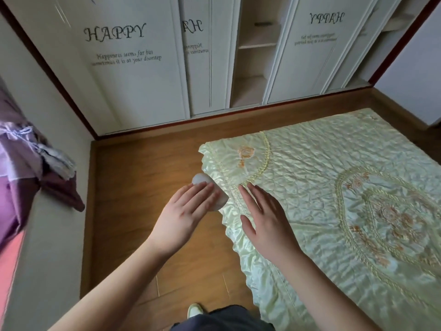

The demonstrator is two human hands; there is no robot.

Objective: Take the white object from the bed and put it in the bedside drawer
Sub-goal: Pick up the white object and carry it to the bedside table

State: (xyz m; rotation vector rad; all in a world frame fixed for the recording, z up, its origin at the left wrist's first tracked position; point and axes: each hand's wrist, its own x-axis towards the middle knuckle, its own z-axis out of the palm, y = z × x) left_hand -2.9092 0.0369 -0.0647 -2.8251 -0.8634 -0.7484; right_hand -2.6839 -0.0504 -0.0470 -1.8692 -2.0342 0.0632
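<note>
A rounded white object (201,179) shows above and beside the fingers of my left hand (188,209), which is wrapped over it just off the bed's left edge, above the wooden floor. Most of the object is hidden under the fingers. My right hand (265,216) hovers flat with fingers spread over the edge of the bed (346,187), which wears a pale green satin quilted cover with embroidered flowers. No bedside drawer is in view.
White wardrobe doors (133,68) with "HAPPY" lettering line the far wall, one section open onto shelves (255,56). Purple curtain fabric (21,175) hangs over a sill at left. Wooden floor (133,187) runs between wall and bed.
</note>
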